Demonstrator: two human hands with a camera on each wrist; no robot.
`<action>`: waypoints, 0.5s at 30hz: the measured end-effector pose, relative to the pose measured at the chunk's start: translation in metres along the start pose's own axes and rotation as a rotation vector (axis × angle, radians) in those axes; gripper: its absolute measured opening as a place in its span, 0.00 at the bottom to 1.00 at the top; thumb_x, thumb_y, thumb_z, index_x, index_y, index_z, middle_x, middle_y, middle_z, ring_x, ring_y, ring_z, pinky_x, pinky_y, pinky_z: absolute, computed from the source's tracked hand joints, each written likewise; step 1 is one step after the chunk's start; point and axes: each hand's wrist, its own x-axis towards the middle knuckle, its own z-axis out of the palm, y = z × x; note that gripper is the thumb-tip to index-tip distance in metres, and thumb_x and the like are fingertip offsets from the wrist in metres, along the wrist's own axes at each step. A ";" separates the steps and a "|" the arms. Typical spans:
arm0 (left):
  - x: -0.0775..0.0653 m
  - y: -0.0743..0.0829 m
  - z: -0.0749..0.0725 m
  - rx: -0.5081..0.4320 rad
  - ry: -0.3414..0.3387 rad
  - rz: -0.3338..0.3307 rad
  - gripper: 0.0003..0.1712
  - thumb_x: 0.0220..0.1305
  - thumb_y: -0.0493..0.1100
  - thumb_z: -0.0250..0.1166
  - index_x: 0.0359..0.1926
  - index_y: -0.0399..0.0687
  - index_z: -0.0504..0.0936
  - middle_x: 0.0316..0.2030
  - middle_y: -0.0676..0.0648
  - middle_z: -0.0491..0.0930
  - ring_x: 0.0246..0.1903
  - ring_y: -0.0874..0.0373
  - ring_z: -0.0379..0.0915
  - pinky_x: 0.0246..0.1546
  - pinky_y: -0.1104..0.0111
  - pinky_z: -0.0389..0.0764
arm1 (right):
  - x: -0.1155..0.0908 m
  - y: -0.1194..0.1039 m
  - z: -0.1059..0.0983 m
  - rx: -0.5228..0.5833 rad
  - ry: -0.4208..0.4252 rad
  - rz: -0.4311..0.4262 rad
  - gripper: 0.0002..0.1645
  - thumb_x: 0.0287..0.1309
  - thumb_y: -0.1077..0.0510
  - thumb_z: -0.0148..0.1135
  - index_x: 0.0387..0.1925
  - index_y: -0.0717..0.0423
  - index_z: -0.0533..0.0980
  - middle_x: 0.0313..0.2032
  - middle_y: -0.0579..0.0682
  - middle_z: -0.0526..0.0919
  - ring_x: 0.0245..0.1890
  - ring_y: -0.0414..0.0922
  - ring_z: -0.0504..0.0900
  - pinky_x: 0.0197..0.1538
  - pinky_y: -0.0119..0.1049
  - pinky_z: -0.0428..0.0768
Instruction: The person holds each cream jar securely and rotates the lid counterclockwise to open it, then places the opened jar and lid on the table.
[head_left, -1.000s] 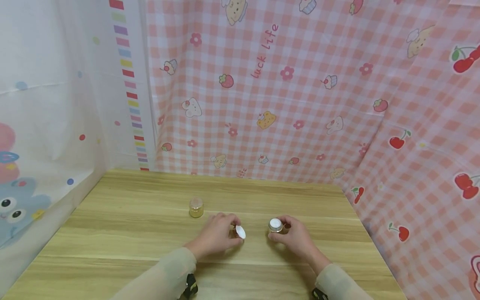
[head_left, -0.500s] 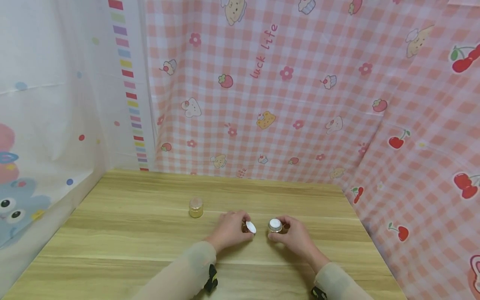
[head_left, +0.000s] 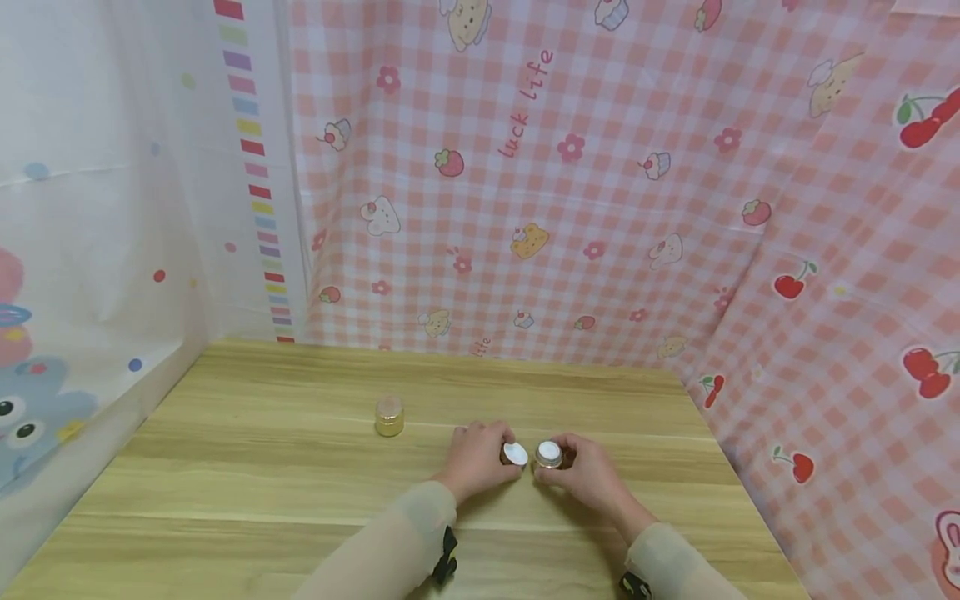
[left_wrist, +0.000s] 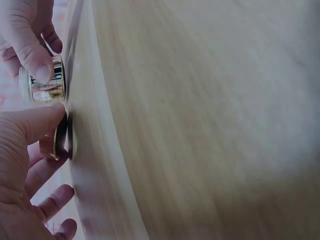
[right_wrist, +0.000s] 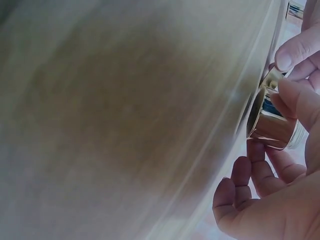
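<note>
Nearest, two pale sleeves (head_left: 390,550) reach in from the lower edge, each with a dark strap (head_left: 446,557) at the wrist. The left hand (head_left: 478,458) has its thumb and fingertips closed on a round lid (head_left: 515,453), pinching it by the edge; in its wrist view the lower fingers are loosely spread, holding nothing. The lid is tilted, its white inner face turned up toward the head camera and its gold outside showing in the left wrist view.

Just to the right of the lid, the right hand (head_left: 590,475) grips a small gold jar (head_left: 548,465) between thumb and fingers, the other fingers loosely bent. The jar is at the tabletop a little right of the middle, its mouth up and its cap off. A white surface (head_left: 549,450) fills the mouth; from this view it could be cream or an inner cover. The wrist views show a threaded neck and a shiny, mirror-like wall.

A second ago the lid was well left of the jar; the left hand has since carried it across, and now it is just beside the rim. The right hand and the jar have hardly moved.

Farther off to the left, a second gold jar (head_left: 389,420) stands upright on the wood-grain table (head_left: 300,483), with a paler top, in the same spot as before. Behind the table hangs a pink checked cloth (head_left: 480,200), with a white cloth (head_left: 150,250) at the left.
</note>
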 end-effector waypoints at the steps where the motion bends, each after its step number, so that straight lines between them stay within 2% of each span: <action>1: 0.001 0.001 0.001 0.005 0.001 -0.001 0.23 0.57 0.56 0.81 0.48 0.54 0.85 0.43 0.53 0.88 0.47 0.52 0.79 0.59 0.52 0.71 | 0.000 -0.001 0.000 0.002 0.001 0.004 0.27 0.50 0.56 0.86 0.51 0.57 0.84 0.41 0.46 0.89 0.39 0.40 0.82 0.41 0.30 0.80; 6: 0.005 0.006 0.005 0.016 0.005 -0.020 0.24 0.57 0.56 0.82 0.49 0.54 0.85 0.42 0.53 0.88 0.47 0.51 0.78 0.57 0.52 0.69 | -0.001 -0.003 0.000 -0.003 0.006 0.011 0.28 0.50 0.57 0.86 0.52 0.59 0.84 0.41 0.47 0.89 0.39 0.40 0.82 0.39 0.29 0.79; 15: 0.011 0.011 0.013 0.043 0.037 -0.043 0.23 0.58 0.54 0.82 0.49 0.54 0.84 0.42 0.51 0.88 0.48 0.50 0.77 0.55 0.54 0.69 | -0.001 -0.006 -0.001 -0.039 -0.014 0.035 0.28 0.52 0.56 0.85 0.53 0.59 0.83 0.43 0.48 0.89 0.42 0.41 0.84 0.44 0.35 0.83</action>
